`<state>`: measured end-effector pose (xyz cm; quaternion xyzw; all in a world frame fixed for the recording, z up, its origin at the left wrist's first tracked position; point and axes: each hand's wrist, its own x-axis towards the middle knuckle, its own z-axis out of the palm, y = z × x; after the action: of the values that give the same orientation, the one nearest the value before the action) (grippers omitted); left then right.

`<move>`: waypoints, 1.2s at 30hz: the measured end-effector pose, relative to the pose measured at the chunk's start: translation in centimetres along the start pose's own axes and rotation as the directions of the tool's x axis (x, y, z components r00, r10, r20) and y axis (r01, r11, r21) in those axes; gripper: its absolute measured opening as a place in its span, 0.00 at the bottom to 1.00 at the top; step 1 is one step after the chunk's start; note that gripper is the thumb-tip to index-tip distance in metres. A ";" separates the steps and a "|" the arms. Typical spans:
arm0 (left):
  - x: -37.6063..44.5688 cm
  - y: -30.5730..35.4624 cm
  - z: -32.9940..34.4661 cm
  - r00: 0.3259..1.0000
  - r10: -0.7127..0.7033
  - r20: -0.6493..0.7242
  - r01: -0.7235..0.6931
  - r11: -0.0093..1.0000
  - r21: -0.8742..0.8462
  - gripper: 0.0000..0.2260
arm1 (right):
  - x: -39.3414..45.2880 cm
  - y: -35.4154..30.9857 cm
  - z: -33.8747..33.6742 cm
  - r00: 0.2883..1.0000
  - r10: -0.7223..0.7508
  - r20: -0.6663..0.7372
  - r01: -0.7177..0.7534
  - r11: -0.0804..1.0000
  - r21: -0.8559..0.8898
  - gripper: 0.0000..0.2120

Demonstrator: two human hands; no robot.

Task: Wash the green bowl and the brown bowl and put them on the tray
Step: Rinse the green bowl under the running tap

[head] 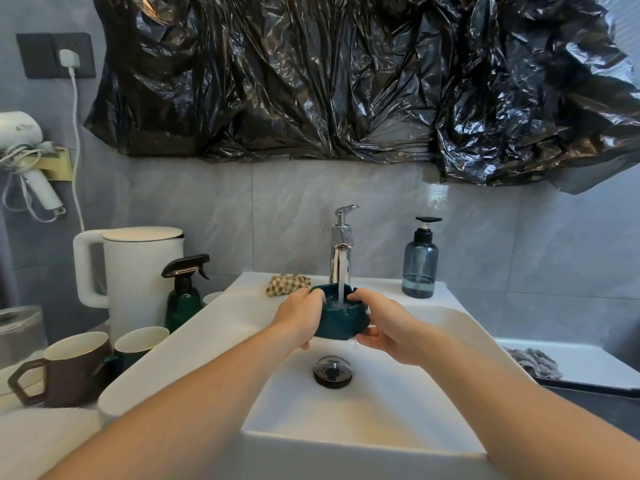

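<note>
Glass jar (19, 332) cropped by left edge

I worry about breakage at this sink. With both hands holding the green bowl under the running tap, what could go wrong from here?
1. The green bowl is wet and hangs above the hard sink; if the left hand or right hand loses its grip, it may chip.
2. The stream from the tap lands inside the bowl, so water may splash toward the checked cloth.
</note>
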<state>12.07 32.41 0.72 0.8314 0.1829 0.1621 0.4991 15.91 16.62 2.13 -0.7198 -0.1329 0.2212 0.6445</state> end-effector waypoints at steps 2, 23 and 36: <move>-0.1 0.0 0.1 1.000 0.030 -0.009 -0.029 0.998 0.052 0.12 | 0.0 0.1 0.0 1.000 0.015 -0.003 -0.015 0.999 -0.047 0.11; -1.0 0.3 0.4 0.995 0.077 0.055 -0.084 0.989 0.124 0.10 | 0.4 0.5 -0.4 0.997 0.049 -0.061 -0.066 0.949 -0.307 0.12; -0.8 0.0 0.6 0.990 -0.077 0.116 0.060 0.987 0.147 0.17 | 0.2 0.2 -0.1 0.995 -0.069 -0.065 0.048 0.959 -0.280 0.15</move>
<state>11.64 31.62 0.35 0.8666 0.1919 0.0808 0.4535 16.17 16.59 1.92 -0.8066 -0.1598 0.1541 0.5478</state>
